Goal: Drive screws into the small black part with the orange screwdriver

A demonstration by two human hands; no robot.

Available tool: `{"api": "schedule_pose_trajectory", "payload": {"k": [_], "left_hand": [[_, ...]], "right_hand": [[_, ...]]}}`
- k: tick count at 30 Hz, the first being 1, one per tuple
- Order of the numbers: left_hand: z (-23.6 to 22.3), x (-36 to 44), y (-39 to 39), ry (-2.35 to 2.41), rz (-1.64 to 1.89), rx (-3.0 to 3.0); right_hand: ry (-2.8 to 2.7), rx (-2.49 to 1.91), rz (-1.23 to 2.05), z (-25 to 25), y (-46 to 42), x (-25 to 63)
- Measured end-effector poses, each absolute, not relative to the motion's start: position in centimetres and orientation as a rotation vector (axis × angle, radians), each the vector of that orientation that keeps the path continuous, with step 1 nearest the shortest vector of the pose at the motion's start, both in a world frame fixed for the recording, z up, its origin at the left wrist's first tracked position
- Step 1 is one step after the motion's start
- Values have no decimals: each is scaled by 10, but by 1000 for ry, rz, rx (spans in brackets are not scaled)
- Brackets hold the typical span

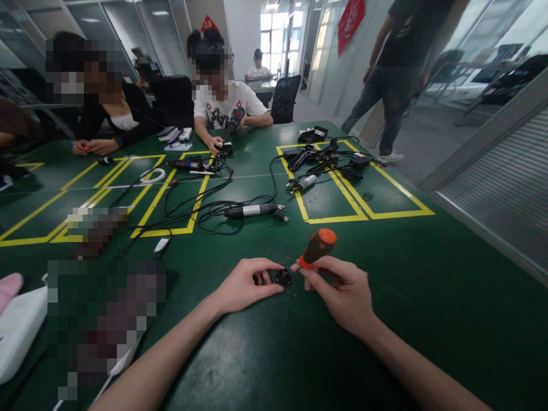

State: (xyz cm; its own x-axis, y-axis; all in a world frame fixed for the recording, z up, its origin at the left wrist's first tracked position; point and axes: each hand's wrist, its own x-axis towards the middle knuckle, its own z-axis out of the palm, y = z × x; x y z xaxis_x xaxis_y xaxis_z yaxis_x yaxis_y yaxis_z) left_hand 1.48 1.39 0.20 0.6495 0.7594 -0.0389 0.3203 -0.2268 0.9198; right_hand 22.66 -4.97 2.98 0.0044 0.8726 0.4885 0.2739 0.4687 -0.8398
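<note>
My left hand point(252, 282) pinches a small black round part point(283, 276) between thumb and fingers, low on the green table point(240, 365). Just to the right, my right hand point(342, 288) grips an orange-and-black screwdriver point(319, 248) near the lower end of its handle. The handle leans up and to the right. Its shaft and tip are hidden or too small to make out. A tiny speck, perhaps a screw, lies on the table below the black part.
Ahead lies a grey-and-black electric screwdriver point(252, 210) with its cable. Yellow tape outlines point(338, 219) hold a tangle of black cables and tools point(325, 160). Across the table a person in a white shirt point(231, 103) holds a power drill point(235, 119). At left stands a white box point(21, 331).
</note>
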Motion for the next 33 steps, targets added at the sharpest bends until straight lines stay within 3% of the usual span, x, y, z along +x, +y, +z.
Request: {"api": "schedule_pose_trajectory", "payload": {"k": [33], "left_hand": [[2, 14, 14, 917, 471, 1798]], "right_hand": [[-1440, -1064, 659, 25, -49, 225]]}}
